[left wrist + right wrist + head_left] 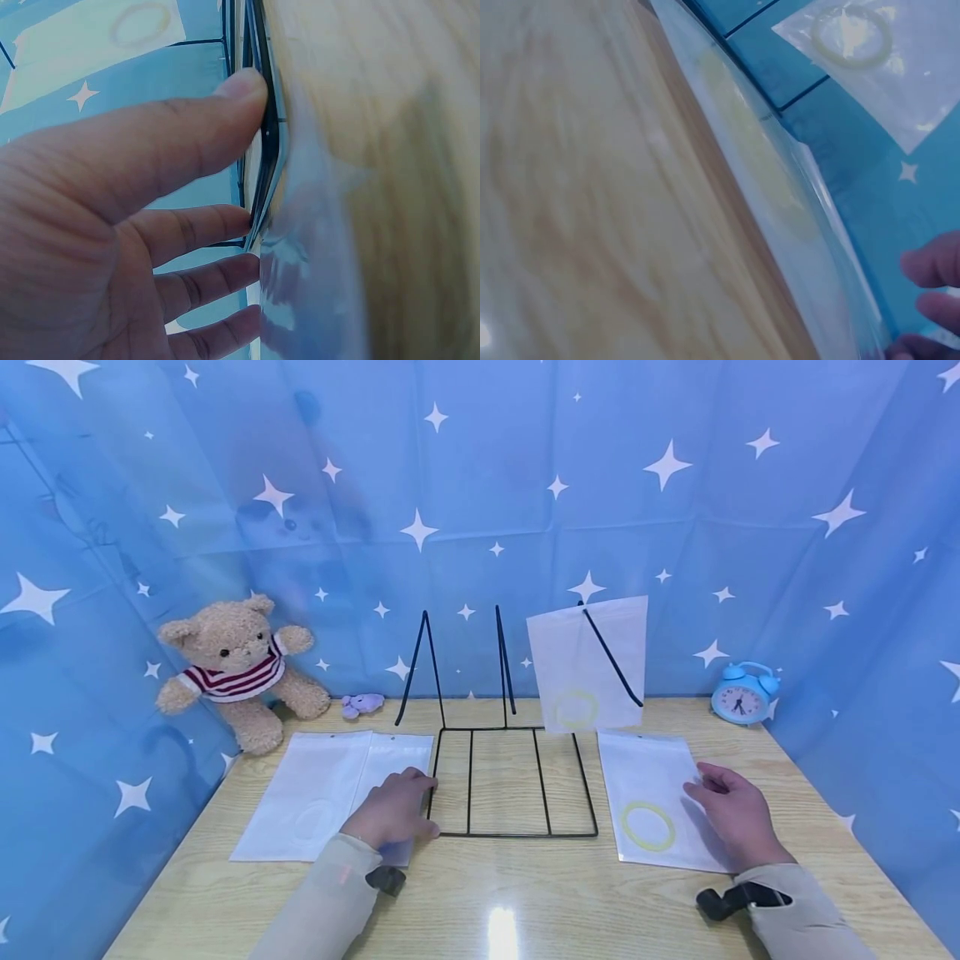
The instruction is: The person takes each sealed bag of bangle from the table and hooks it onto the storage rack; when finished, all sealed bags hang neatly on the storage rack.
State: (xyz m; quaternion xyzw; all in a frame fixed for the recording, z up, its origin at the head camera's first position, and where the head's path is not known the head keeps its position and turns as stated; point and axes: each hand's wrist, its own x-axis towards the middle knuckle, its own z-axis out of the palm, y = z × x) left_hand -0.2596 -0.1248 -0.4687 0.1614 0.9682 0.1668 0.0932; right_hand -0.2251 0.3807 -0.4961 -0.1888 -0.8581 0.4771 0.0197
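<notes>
A black wire rack (517, 836) lies with its base on the table and its prongs rising at the back. My left hand (393, 806) is at the base's left front corner; in the left wrist view its thumb and fingertips touch the wire (268, 135). Under that hand lies a white bag (401, 752), overlapping another bag (300, 777) that shows a pale ring. From the rack's right prong hangs a white bag with a yellow ring (585, 652). Loosely bent, my right hand (738, 818) hovers over or touches the right edge of another yellow-ringed bag (648, 768); contact is unclear.
A teddy bear (236, 686) sits at the back left, beside a small purple toy (363, 705). A blue alarm clock (741, 702) stands at the back right. Starry blue curtains (480, 468) enclose the wooden table (600, 910).
</notes>
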